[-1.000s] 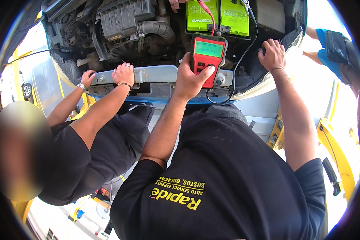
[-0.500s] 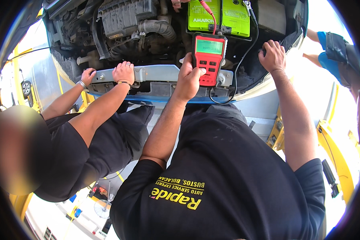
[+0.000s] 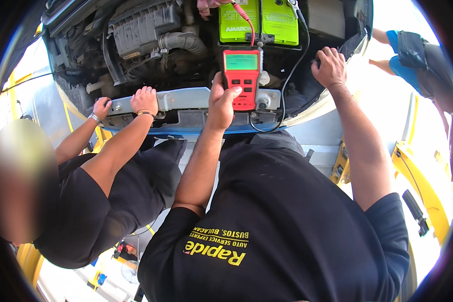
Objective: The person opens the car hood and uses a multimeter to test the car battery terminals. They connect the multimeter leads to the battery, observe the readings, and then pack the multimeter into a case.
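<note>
My left hand is closed around a red battery tester with a lit green screen, its thumb over the lower keys. From the tester's top a red cable runs up toward a red clamp at the battery's left. A black cable loops from its lower end to a clamp on the right. The bright green car battery sits just beyond the tester. Over the front right edge of the engine bay, my right hand rests with curled fingers; what lies beneath them is partly hidden.
On my left a co-worker in black leans in, both hands on the grey metal crossbar. The engine fills the bay's left side. Yellow lift arms stand at right. Another person is at far right.
The tester's screen shows a different display. The car, battery and tester sit further left in the picture. Both my hands keep their places, the left still on the tester.
</note>
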Tool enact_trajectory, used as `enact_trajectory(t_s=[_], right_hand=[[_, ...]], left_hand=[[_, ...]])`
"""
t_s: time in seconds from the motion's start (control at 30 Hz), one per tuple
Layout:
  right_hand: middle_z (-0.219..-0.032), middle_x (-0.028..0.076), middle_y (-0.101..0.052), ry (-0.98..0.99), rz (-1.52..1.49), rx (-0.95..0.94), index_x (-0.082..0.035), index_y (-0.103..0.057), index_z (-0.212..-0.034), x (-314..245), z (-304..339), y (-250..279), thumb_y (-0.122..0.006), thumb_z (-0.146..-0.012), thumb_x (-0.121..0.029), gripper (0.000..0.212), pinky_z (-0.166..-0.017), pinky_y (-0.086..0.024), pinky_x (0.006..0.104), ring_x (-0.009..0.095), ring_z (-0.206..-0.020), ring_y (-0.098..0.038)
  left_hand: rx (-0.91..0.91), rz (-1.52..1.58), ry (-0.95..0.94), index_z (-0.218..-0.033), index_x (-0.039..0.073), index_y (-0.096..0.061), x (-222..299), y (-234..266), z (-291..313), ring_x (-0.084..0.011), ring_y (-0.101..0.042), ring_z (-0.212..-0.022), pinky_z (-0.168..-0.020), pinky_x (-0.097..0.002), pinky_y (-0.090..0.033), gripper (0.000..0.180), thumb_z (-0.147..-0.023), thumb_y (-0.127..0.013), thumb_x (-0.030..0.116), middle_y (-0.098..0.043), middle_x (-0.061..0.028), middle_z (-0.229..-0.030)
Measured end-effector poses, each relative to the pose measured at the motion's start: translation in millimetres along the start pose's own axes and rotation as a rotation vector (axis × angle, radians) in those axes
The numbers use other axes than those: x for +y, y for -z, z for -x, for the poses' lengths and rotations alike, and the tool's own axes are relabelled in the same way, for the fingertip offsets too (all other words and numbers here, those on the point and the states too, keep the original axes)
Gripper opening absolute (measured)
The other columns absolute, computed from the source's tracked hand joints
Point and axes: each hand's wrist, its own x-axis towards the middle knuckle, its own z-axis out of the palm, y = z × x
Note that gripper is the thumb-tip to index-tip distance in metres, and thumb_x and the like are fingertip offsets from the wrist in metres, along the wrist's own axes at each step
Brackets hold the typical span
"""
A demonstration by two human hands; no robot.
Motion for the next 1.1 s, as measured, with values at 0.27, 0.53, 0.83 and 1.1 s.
enact_trajectory(t_s=[0.27, 0.53, 0.83, 1.1], right_hand=[[-0.107, 0.006, -0.064, -0.014, 0.008, -0.023, -0.011, -0.071, -0.096, -0.3, 0.8, 2.6, -0.072, -0.083, -0.027, 0.020, -0.096, -0.046, 0.0421, 0.025, -0.111, -0.060], [-0.102, 0.007, -0.063, 0.010, -0.027, 0.041, -0.011, -0.070, -0.092, 1.9, 2.3, 1.2, -0.070, -0.081, -0.025, 0.017, -0.094, -0.047, 0.0422, 0.026, -0.107, -0.060], [-0.106, 0.007, -0.064, 0.015, -0.030, 0.016, -0.011, -0.071, -0.095, 2.4, 3.9, 2.6, -0.071, -0.082, -0.025, 0.019, -0.095, -0.047, 0.0425, 0.025, -0.111, -0.060], [-0.110, 0.007, -0.066, 0.049, -0.053, -0.013, -0.011, -0.073, -0.098, 5.9, 5.6, 5.5, -0.069, -0.081, -0.027, 0.023, -0.097, -0.045, 0.0420, 0.026, -0.114, -0.059]], left_hand=[[0.054, -0.089, 0.045, -0.130, 0.001, -0.054, -11.4, 9.5, -0.1, -0.0147, -0.067, -0.106, -0.097, -0.0319, -0.054, 0.035, -0.100, -0.065, 0.014, -0.067, -0.0109, -0.120], [0.007, -0.316, 0.129, -0.135, 0.002, -0.048, -38.3, 8.4, 3.3, -0.0140, -0.067, -0.107, -0.094, -0.0336, -0.058, 0.065, -0.084, -0.088, 0.007, -0.067, -0.0079, -0.117], [0.120, -0.702, -0.117, -0.151, -0.004, -0.025, -88.3, 19.4, 11.8, -0.0222, -0.067, -0.116, -0.097, -0.0380, -0.059, 0.119, -0.067, -0.104, 0.026, -0.063, -0.0167, -0.127], [0.290, -1.170, -0.200, -0.155, -0.003, -0.029, -111.5, 24.1, 38.5, -0.0354, -0.062, -0.126, -0.108, -0.0459, -0.052, 0.126, -0.061, -0.105, 0.032, -0.057, -0.0235, -0.141]])
